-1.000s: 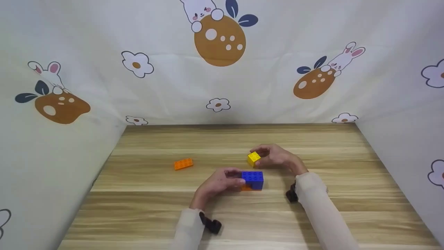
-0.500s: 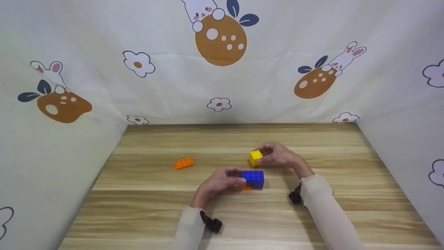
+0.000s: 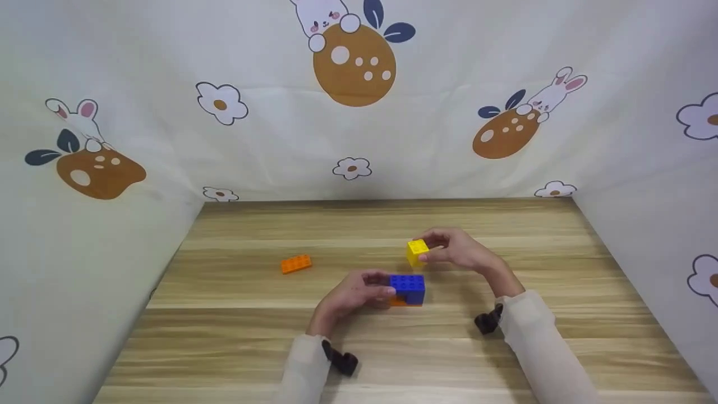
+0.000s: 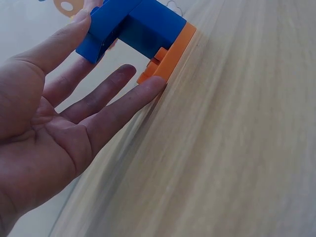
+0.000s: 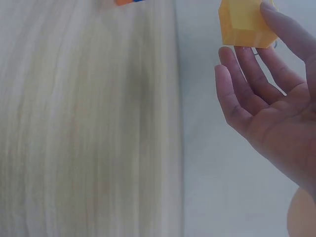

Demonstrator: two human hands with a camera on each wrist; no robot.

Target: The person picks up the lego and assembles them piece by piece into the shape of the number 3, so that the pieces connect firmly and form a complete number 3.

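My left hand [image 3: 354, 293] pinches the left end of a blue brick [image 3: 407, 282] between thumb and fingers. In the left wrist view, this upper blue brick [image 4: 106, 22] overhangs another blue brick [image 4: 153, 29], which sits on an orange plate brick [image 4: 170, 57]. One fingertip touches the orange plate's end. Beyond and slightly right of this stack, my right hand [image 3: 463, 249] pinches a yellow brick [image 3: 417, 252]. The right wrist view shows the thumb on one face of the yellow brick [image 5: 247, 24] and fingers on the far side, raised off the table.
A loose orange plate brick [image 3: 296, 264] lies on the wooden table [image 3: 235, 325] to the left of the hands. Patterned cloth walls [image 3: 280, 146] enclose the table at the back and both sides. Each wrist carries a small black camera.
My right hand has shifted a little to the right and slightly up in the head view, carrying the yellow brick. The left hand and the blue and orange stack stay in place.
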